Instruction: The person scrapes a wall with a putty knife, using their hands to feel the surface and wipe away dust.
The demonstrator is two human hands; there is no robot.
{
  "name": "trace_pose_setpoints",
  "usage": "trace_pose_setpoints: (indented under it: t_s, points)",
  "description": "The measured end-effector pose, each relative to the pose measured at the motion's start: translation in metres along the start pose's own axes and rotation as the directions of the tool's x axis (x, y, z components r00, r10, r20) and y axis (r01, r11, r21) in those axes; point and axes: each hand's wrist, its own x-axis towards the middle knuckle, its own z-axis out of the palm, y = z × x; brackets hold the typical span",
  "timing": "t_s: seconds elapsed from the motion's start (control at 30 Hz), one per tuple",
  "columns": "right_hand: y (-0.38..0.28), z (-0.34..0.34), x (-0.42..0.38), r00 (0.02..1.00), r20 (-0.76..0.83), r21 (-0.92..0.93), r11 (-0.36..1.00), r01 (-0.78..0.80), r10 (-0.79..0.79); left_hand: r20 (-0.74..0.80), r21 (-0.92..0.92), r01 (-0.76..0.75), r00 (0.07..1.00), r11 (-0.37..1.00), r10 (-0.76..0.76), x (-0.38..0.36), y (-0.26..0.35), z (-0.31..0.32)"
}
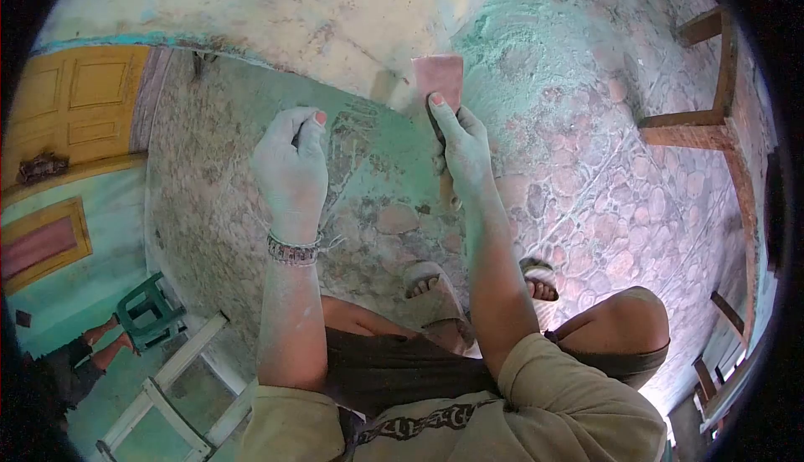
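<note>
Tan shirt [431, 441] lies nearest the camera, along the bottom of my view; dark shorts [402, 366] just beyond it.

Grip, right hand [465, 144]: narrow, holding a flat pink piece [440, 83] with the thumb [445, 114] pressed along its near end. A pale stub [450, 192] shows below the hand; I cannot make out whether it belongs to the piece.

Grip, left hand [291, 160]: fingers curled into a loose fist, well apart from the right. Whether anything is inside, I cannot see.

Position: the pink piece appears against the right-hand tip of the wall's [276, 10] cream area, near its lower edge. From this station I cannot judge whether it touches.

Hazards, my estimate:
1. Slip. Both hands carry a whitish coating. If it is dry dust, the thumb's hold could slide and the piece drop or twist.
2. Fall zone. Toes are bare in the sandal [440, 303] on the stone-patterned floor [636, 211]; anything dropped might land there.
3. Surface. The cream area looks patchy toward its lower edge; a hard, tilted corner of the piece could gouge it.
4. Snag. Loose strands on the bracelet [293, 250] could catch on something rough.
</note>
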Motion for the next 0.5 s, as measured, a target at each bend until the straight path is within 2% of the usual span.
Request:
trace_pose_setpoints:
  t_s: [0.13,0.23,0.33,0.43,0.5]
  points:
    - [0.0,-0.012,0.005,0.999,-0.047,0.0,1.0,-0.024,0.024,0.047,0.179,0.056,0.997,0.982,-0.065,0.0,0.004,0.007]
    - [0.0,-0.019,0.01,0.998,-0.053,-0.014,0.999,-0.028,0.028,0.024,0.205,0.049,0.998,0.978,-0.055,-0.001,0.025,0.016]
    - [-0.004,-0.024,0.011,0.999,-0.036,-0.038,0.999,-0.033,0.031,0.056,0.155,-0.007,0.998,0.988,-0.001,0.005,0.023,0.035]
    - [-0.003,-0.026,0.012,0.998,-0.027,-0.11,0.992,-0.055,0.052,0.079,0.345,0.031,0.995,0.938,-0.062,0.022,0.012,0.041]
    - [0.004,-0.029,0.015,0.999,-0.034,-0.242,0.969,-0.041,0.034,0.12,0.348,-0.003,0.992,0.937,-0.041,0.024,0.011,0.039]
